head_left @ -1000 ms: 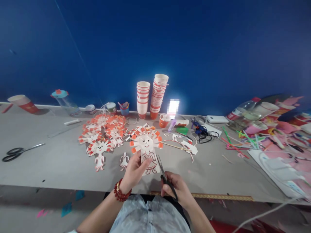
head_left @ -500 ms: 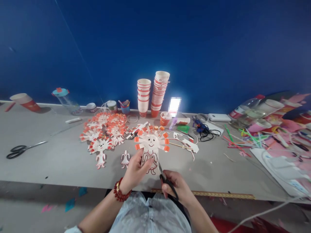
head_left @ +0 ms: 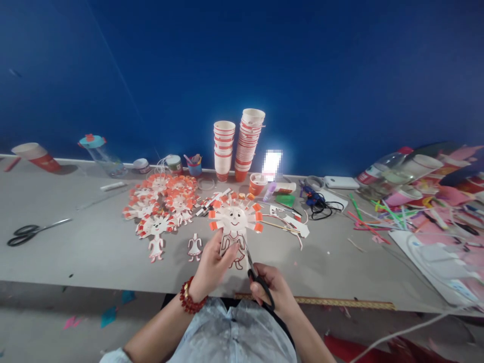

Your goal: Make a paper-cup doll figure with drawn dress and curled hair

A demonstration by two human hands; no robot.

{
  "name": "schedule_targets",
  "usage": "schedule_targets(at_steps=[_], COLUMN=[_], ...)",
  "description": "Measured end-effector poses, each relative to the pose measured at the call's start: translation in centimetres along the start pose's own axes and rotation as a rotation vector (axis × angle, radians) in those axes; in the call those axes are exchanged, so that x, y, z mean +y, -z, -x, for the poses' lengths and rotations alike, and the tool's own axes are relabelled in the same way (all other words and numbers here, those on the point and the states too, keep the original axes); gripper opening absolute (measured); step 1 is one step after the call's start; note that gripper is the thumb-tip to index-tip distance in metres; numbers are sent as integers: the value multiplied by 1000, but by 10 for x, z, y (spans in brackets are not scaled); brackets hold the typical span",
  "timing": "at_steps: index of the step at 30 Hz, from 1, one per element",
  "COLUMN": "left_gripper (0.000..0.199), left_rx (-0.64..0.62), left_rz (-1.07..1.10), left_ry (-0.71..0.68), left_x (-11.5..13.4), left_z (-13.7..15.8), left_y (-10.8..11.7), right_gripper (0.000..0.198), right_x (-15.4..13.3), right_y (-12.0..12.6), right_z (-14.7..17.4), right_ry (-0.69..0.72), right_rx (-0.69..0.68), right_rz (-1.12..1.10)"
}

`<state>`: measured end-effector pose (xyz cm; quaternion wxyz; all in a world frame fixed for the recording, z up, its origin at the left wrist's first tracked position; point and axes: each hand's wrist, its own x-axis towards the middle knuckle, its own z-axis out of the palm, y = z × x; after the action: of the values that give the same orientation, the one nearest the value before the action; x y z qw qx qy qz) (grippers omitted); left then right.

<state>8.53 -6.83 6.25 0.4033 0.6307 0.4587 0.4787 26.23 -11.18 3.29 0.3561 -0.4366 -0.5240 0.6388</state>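
My left hand (head_left: 212,262) pinches a paper doll (head_left: 235,218), thumb over the drawn dress. The doll has a smiling face, a fringe of white strips with orange-red tips and an uncut white sheet around its body. In my right hand (head_left: 273,290) is a pair of scissors (head_left: 252,272), fingers wrapped round the black handles. Its blades lie along the right edge of the doll's body, beside the drawn arm. Left of my hands a small cut-out paper dress figure (head_left: 194,248) lies on the table. Beyond it is a heap of finished-looking paper dolls (head_left: 159,201).
Two stacks of paper cups (head_left: 224,151) stand by the blue wall. Another pair of scissors (head_left: 36,232) lies far left. Paper scraps (head_left: 295,224) and a coiled black cable (head_left: 319,204) are to the right, with straws and bottles beyond. A patterned strip (head_left: 340,302) runs along the front edge.
The scissors' handles have drawn closer together in my right hand, with the blades still at the doll's right side. The left hand keeps its hold; the view has shifted slightly.
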Motion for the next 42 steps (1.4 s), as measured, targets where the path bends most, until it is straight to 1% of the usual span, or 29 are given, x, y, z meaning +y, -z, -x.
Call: schedule_targets(at_steps=[7,22,28,42], left_gripper=[19,20,20,19], left_rx=[14,41,26,72], left_rz=[-3,-20,-29,-40], left_ry=[-32,-27,-32,-16], left_x=[1,-2,0,-1], left_z=[0,1,2,3], left_y=[0,-2,-1,-4], right_gripper=[63,61,63,63], right_x=[5,11,10,15], right_y=[-2,-3,-3,-11], right_z=[-3,-4,-3,-4], right_ry=[-24,4,12,52], right_rx=[14,65,69,120], right_rz=[-55,16,33,62])
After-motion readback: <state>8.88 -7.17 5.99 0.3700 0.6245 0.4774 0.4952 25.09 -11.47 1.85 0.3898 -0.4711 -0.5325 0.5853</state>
